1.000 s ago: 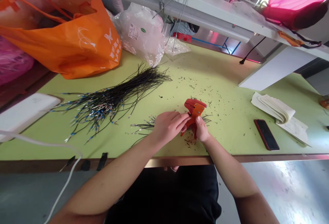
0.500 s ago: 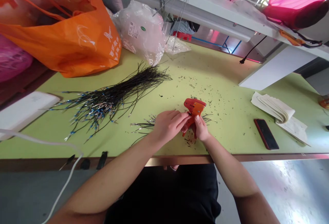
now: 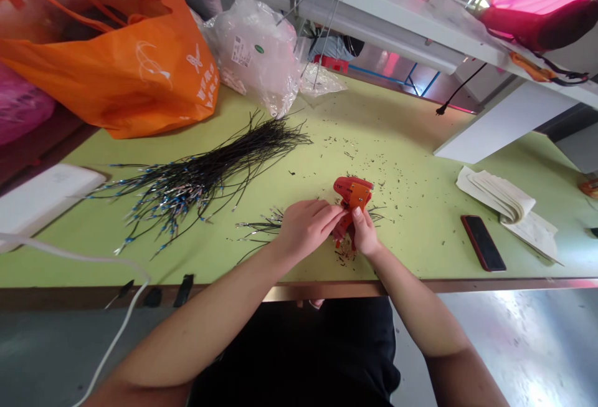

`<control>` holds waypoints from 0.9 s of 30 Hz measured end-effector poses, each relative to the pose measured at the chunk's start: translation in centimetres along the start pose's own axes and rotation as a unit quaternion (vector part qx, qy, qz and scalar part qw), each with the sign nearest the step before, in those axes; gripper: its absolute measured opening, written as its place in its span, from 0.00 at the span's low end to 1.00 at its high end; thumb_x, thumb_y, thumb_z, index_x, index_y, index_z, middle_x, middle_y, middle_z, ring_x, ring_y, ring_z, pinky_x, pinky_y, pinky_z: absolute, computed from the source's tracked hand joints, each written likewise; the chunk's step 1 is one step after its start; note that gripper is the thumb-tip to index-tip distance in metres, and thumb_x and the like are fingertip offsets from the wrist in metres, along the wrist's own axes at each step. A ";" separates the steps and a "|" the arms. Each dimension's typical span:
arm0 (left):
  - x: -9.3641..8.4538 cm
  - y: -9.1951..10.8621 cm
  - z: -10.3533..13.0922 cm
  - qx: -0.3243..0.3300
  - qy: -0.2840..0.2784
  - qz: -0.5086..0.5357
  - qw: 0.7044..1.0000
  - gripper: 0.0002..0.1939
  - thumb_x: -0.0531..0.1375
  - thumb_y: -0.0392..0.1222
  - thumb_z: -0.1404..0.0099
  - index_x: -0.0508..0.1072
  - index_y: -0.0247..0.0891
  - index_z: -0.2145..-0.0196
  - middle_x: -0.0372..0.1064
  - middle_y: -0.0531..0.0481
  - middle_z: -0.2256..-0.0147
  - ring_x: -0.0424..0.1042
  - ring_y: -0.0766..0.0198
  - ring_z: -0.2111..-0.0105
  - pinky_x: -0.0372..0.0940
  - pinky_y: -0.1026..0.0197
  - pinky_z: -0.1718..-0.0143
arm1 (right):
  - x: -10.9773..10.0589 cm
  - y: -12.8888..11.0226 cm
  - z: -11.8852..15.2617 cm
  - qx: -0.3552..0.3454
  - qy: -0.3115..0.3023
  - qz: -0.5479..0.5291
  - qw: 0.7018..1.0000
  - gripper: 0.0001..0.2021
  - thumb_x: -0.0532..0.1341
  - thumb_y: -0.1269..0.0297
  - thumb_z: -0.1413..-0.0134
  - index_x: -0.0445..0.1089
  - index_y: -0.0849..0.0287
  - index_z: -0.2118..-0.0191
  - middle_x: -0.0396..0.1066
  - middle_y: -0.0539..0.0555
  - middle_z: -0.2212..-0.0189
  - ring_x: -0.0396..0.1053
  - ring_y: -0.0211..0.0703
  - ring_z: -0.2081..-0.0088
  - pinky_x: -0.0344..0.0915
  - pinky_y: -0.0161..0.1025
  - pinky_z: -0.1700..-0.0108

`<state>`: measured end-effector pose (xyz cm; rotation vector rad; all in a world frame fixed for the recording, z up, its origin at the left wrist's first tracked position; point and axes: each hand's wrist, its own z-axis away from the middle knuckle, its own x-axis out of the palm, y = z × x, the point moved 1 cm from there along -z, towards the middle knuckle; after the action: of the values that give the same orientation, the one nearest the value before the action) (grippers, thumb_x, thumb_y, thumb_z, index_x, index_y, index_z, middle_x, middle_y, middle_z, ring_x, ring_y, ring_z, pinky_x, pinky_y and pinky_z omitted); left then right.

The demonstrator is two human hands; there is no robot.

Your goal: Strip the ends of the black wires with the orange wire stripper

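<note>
A red and orange hand tool (image 3: 359, 195) is gripped in my right hand (image 3: 365, 232), its head pointing away from me above the table. My left hand (image 3: 308, 223) is pinched at the tool's left side; what its fingertips hold is too small to make out. Thin black wires (image 3: 259, 227) with bared ends stick out on the left from under my left hand, and more wire ends show just right of the tool. A large bundle of black wires (image 3: 219, 161) with blue and silver ends lies farther left. Small dark clippings are scattered around the tool.
An orange bag (image 3: 140, 76) and a clear plastic bag (image 3: 256, 52) stand at the back left. On the left lies a white box (image 3: 47, 201), near a white cable. A phone (image 3: 483, 243) and folded papers (image 3: 499, 195) lie right. A shelf (image 3: 374, 5) spans the back.
The tool's handles have drawn closer together in my right hand, and its head has tilted slightly. My left hand has stayed almost in place.
</note>
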<state>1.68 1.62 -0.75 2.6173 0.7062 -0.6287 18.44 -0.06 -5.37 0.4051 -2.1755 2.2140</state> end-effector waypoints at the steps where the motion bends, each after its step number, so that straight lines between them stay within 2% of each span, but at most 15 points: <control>1: 0.0 0.0 0.0 0.002 0.002 0.001 1.000 0.08 0.59 0.38 0.24 0.75 0.41 0.64 0.75 0.55 0.75 0.72 0.67 0.77 0.62 0.62 0.74 | 0.1 -0.2 0.0 0.000 0.001 0.002 1.000 0.30 0.57 0.26 0.43 0.63 0.50 0.73 0.62 0.48 0.85 0.60 0.45 0.82 0.60 0.45 0.79; 5: -0.2 0.1 -0.2 0.012 0.014 0.008 1.000 0.05 0.62 0.36 0.26 0.74 0.39 0.63 0.74 0.56 0.75 0.71 0.67 0.78 0.61 0.63 0.74 | 0.6 -0.8 0.1 0.000 0.016 0.019 1.000 0.31 0.57 0.24 0.45 0.60 0.50 0.75 0.58 0.46 0.88 0.57 0.42 0.85 0.56 0.44 0.81; 10: -0.3 -0.1 -0.3 0.003 0.020 0.026 0.999 0.04 0.62 0.37 0.25 0.73 0.39 0.61 0.74 0.56 0.75 0.71 0.67 0.78 0.61 0.64 0.75 | 0.4 -1.7 -0.1 -0.011 0.016 -0.031 0.999 0.31 0.59 0.26 0.45 0.63 0.52 0.76 0.56 0.45 0.87 0.56 0.40 0.85 0.59 0.42 0.81; 12: -0.3 -0.2 -0.3 -0.003 0.026 0.039 0.999 0.03 0.62 0.37 0.25 0.73 0.39 0.60 0.73 0.57 0.76 0.71 0.68 0.78 0.61 0.65 0.75 | 0.0 -2.3 -0.3 -0.026 0.018 -0.076 0.997 0.29 0.61 0.29 0.44 0.66 0.53 0.73 0.58 0.45 0.85 0.58 0.40 0.83 0.64 0.43 0.78; 17: -0.2 -0.4 -0.1 -0.009 0.035 0.048 0.998 0.01 0.63 0.38 0.26 0.73 0.39 0.58 0.73 0.57 0.76 0.71 0.69 0.78 0.62 0.66 0.74 | -1.0 -3.2 -0.4 -0.036 -0.008 -0.114 0.993 0.16 0.69 0.47 0.41 0.71 0.54 0.65 0.68 0.48 0.76 0.67 0.42 0.74 0.72 0.43 0.68; 20: -0.1 -0.4 0.1 -0.001 0.022 0.049 0.999 0.02 0.62 0.39 0.25 0.73 0.40 0.58 0.74 0.56 0.75 0.72 0.69 0.78 0.62 0.65 0.74 | -1.0 -2.9 -0.3 -0.026 -0.012 -0.080 0.996 0.14 0.71 0.50 0.42 0.73 0.54 0.61 0.71 0.49 0.71 0.70 0.42 0.70 0.73 0.42 0.65; 23: 0.2 -0.4 0.2 0.004 -0.002 0.049 0.999 0.05 0.60 0.40 0.23 0.74 0.40 0.59 0.75 0.56 0.75 0.72 0.69 0.78 0.61 0.65 0.74 | -0.8 -2.5 -0.3 -0.019 -0.008 -0.048 0.999 0.13 0.71 0.51 0.42 0.74 0.54 0.64 0.69 0.49 0.71 0.70 0.41 0.69 0.73 0.42 0.62; 27: 0.8 -0.6 0.4 -0.008 -0.022 0.057 0.998 0.07 0.59 0.43 0.22 0.76 0.40 0.57 0.79 0.53 0.71 0.76 0.68 0.75 0.63 0.65 0.73 | -0.8 -2.3 -0.6 -0.024 0.005 -0.068 0.997 0.12 0.72 0.52 0.43 0.74 0.52 0.64 0.69 0.50 0.71 0.71 0.45 0.67 0.75 0.46 0.60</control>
<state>1.80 2.27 -1.57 2.5991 0.5429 -0.6430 19.59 0.75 -3.25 0.5217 -2.1237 2.0845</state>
